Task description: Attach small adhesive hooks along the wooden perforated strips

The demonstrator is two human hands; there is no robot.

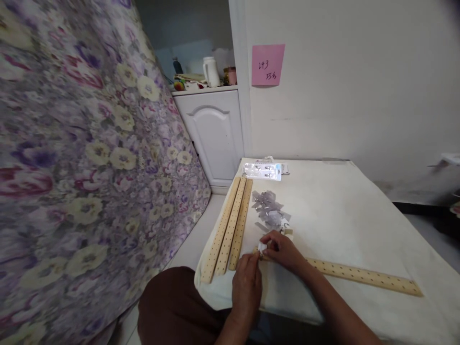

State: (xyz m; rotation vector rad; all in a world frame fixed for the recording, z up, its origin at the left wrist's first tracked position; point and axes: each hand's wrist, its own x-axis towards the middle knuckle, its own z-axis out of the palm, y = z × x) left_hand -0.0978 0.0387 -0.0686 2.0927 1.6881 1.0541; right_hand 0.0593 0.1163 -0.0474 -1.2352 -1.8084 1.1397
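Observation:
A long pale wooden strip with rows of holes [362, 274] lies crosswise on the table, its left end beneath my hands. My right hand [283, 250] is closed in a pinch on a small whitish, see-through piece [262, 247] at that end. From the near side, my left hand [247, 282] has its fingers closed, tips touching the same spot; what they grip is hidden. Just beyond my hands lies a pile of small clear plastic packets [271, 211], some with metal bits. A small beige piece [288, 233] sits behind my right hand.
Three more holed wooden strips [229, 230] lie side by side along the table's left edge. Blister packs [262, 171] rest at the far edge of the cloth-covered table [341, 211]. A floral curtain [108, 143] hangs at left, before a white cabinet [217, 134].

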